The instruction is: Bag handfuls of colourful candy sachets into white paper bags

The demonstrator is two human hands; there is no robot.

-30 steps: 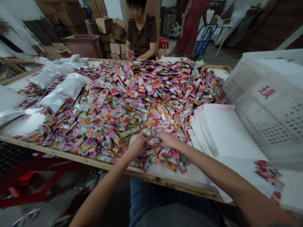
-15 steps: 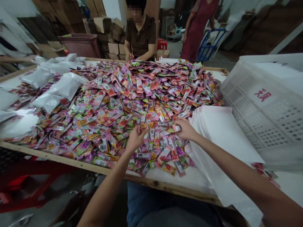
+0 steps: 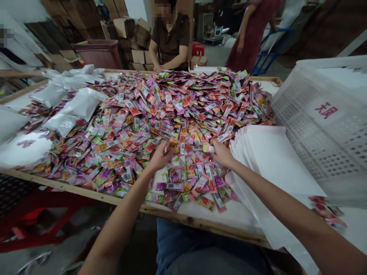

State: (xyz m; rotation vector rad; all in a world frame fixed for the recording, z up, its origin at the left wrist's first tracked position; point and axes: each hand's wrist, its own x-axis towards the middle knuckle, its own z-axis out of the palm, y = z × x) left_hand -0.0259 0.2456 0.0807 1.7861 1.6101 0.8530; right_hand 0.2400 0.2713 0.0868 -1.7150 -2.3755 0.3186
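A wide heap of small colourful sachets (image 3: 134, 141) covers the table. Over its near middle, my left hand (image 3: 160, 156) is closed on an orange sachet (image 3: 173, 142) that pokes out past the fingertips. Opposite it, my right hand (image 3: 222, 153) pinches a green and white sachet (image 3: 208, 148) between thumb and fingers. A short gap over more sachets separates the two hands. Just right of my right hand lies a fanned stack of white plastic bags (image 3: 265, 160), partly under my right forearm.
A white perforated crate (image 3: 323, 141) stands at the right. Filled white bags (image 3: 83, 103) lie at the left. The table's wooden rim (image 3: 197, 222) runs close to my lap. Across the table, a co-worker (image 3: 170, 42) reaches into the heap; another person (image 3: 249, 42) stands behind, near a blue trolley (image 3: 265, 57).
My left hand has moved slightly left and away from me, with the orange sachet now showing in it. My right hand has shifted little. The standing person has moved right.
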